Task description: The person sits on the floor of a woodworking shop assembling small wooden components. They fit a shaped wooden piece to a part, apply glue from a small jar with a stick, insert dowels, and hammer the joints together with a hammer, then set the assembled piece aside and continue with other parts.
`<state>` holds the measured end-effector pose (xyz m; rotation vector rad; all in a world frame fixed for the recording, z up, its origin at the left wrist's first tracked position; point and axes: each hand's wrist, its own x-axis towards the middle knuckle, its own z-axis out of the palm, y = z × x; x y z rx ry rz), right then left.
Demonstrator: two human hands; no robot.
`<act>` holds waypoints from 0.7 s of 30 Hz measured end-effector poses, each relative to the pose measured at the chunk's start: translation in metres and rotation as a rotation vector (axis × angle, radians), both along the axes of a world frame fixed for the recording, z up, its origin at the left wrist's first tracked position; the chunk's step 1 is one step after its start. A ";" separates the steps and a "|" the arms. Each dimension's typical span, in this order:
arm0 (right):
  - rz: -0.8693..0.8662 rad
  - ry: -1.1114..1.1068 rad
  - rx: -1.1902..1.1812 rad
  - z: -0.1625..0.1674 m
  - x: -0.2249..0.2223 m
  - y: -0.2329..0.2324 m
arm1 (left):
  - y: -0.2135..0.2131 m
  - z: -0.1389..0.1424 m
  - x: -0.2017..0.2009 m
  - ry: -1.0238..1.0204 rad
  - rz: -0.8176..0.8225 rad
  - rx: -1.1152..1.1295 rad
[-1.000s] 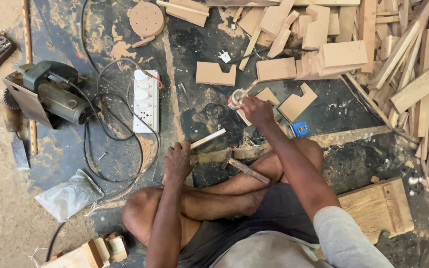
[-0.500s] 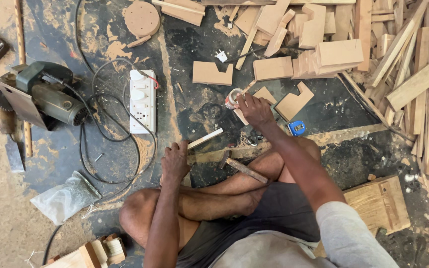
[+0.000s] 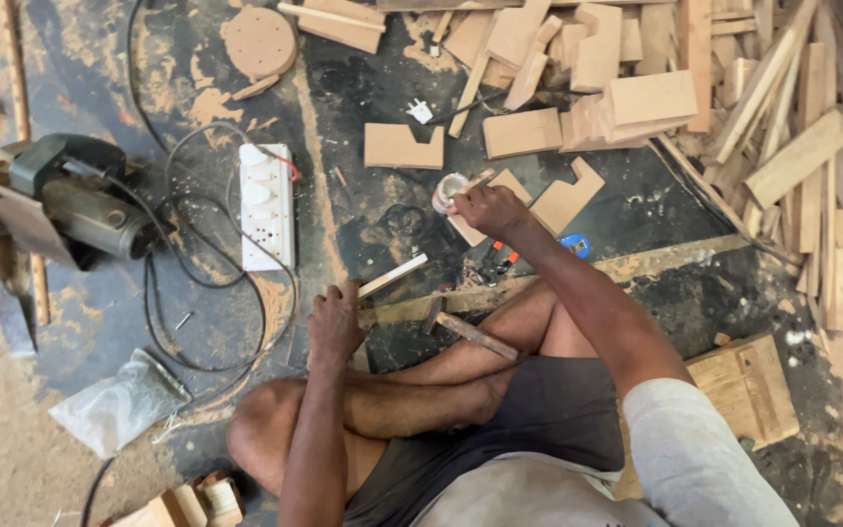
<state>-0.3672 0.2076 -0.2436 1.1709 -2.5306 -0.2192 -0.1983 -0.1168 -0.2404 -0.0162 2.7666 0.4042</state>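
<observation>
Two hands work over the dark floor. Nearest, the left hand (image 3: 334, 322) curls around a pale wooden strip (image 3: 392, 276), a hammer (image 3: 470, 332) lying just right. Farther off, the right hand (image 3: 485, 207) pinches a thin stick at a small white cup (image 3: 447, 192) (contents unclear), beside wood offcuts (image 3: 566, 200).

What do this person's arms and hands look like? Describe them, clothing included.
Both arms are bare from the hands up. The left hand and right hand wear no gloves, and no rings or watch are visible. A short light-grey sleeve covers the right upper arm; the left sleeve is out of view.
</observation>
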 end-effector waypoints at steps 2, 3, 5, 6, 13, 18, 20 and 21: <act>-0.021 0.034 -0.005 0.003 0.000 0.000 | 0.001 0.001 0.000 -0.002 0.004 0.008; -0.028 0.067 -0.038 0.005 0.002 0.000 | 0.001 0.002 0.000 -0.004 0.004 0.013; -0.045 0.079 -0.084 0.009 0.007 0.000 | 0.003 0.004 -0.001 -0.004 0.004 0.016; -0.055 0.056 -0.099 0.009 0.012 0.000 | 0.004 0.004 -0.001 -0.008 0.005 0.016; -0.238 0.125 -0.325 -0.001 0.055 0.048 | 0.009 0.001 -0.003 -0.023 -0.017 -0.025; -1.226 -0.510 -0.478 -0.012 0.039 0.123 | 0.012 0.000 -0.005 -0.061 -0.011 -0.031; -1.310 -0.571 -0.475 -0.014 0.030 0.140 | 0.014 0.001 -0.006 -0.096 -0.011 -0.051; -1.357 -0.618 -0.486 -0.014 0.023 0.143 | 0.015 0.002 -0.007 -0.110 -0.010 -0.061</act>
